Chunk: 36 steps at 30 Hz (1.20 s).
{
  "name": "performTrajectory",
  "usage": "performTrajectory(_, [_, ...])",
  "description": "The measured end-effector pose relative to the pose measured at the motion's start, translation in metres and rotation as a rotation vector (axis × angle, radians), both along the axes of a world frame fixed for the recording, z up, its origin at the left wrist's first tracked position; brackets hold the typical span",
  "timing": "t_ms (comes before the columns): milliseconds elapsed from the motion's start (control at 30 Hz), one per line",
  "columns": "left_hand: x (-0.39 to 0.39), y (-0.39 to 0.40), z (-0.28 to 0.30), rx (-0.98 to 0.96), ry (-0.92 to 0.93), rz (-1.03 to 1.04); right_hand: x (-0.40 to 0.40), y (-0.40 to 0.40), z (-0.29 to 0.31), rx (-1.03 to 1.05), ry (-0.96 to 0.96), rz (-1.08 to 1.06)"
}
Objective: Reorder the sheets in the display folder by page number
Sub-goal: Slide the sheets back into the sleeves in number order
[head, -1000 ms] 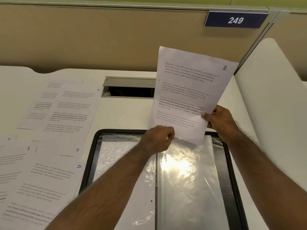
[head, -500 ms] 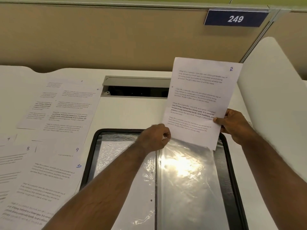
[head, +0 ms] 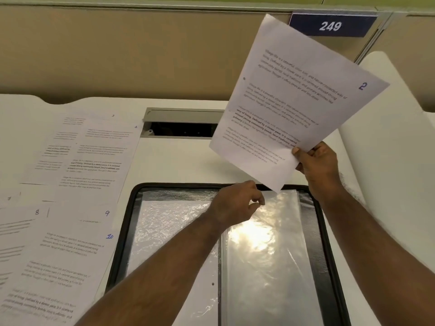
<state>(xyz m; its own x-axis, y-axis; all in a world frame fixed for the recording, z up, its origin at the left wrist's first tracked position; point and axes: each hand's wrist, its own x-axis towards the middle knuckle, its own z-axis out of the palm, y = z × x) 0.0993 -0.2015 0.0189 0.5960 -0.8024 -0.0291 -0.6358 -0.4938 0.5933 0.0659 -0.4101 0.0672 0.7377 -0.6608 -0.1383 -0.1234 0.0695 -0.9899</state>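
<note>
The black display folder (head: 122, 234) lies open on the white desk, its clear plastic sleeves (head: 270, 255) glinting under the light. My right hand (head: 317, 165) grips the lower right edge of the sheet numbered 2 (head: 294, 100) and holds it tilted in the air, clear of the folder. My left hand (head: 237, 203) pinches the top edge of the right-hand sleeve. Loose sheets numbered 3, 4 (head: 98, 156), 7, 8, 9 and 10 (head: 58, 267) lie overlapping on the desk to the left of the folder.
A cable slot with a grey lid (head: 183, 123) is set into the desk behind the folder. A tan partition with a sign reading 249 (head: 330, 25) stands at the back. A white curved divider (head: 395, 137) rises at the right.
My right hand has lifted sheet 2 up and out of the sleeve, and it now hangs free, tilted to the right. My left hand stays at the sleeve's top edge.
</note>
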Motion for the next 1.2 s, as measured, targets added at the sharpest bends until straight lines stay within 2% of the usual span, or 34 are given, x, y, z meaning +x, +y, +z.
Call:
performTrajectory(200, [-0.007,-0.001,-0.003,-0.081,-0.120,0.057,0.003,0.015,-0.010,-0.029,0.025,0.033])
performTrajectory(400, [-0.010,-0.002,-0.005,-0.091,-0.155,0.116,-0.001,0.011,-0.017,-0.058,0.077,0.002])
performTrajectory(867, [-0.010,-0.007,-0.006,-0.131,-0.060,0.104,-0.013,0.006,-0.024,-0.111,0.123,-0.010])
performTrajectory(1033, [-0.006,-0.006,-0.004,-0.088,-0.018,0.126,-0.016,0.001,-0.025,-0.093,0.146,0.052])
performTrajectory(1200, [0.007,0.005,-0.005,0.118,0.015,0.128,-0.026,-0.019,-0.025,-0.159,0.216,0.125])
